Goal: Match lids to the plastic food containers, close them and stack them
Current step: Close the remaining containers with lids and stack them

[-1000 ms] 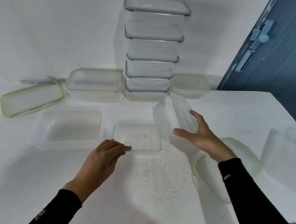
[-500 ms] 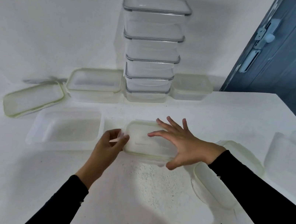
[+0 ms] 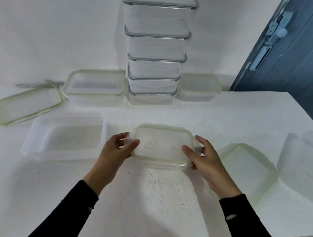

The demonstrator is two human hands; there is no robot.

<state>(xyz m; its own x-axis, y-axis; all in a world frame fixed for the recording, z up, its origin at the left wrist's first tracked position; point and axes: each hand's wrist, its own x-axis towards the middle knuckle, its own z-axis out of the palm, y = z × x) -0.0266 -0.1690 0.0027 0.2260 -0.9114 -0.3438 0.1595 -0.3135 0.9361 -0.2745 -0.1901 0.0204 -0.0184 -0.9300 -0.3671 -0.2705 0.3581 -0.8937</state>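
Sitting mid-surface, the small clear rectangular plastic container (image 3: 162, 164) has bare white surface (image 3: 139, 197) in front of it, down to the near edge. Sideways it is hemmed in: open translucent rectangular tub (image 3: 66, 139) just beside on the left, loose green-rimmed plastic cover (image 3: 245, 171) near on the right. Tall stack of grey-rimmed lidded boxes (image 3: 155, 56) behind, apart. Translucent green-rimmed lid (image 3: 162, 144) lies flat on the container. Long axis runs left to right. Left hand (image 3: 118, 147) pinches the left end clip; right hand (image 3: 206, 163) grips the right end, thumb on the lid.
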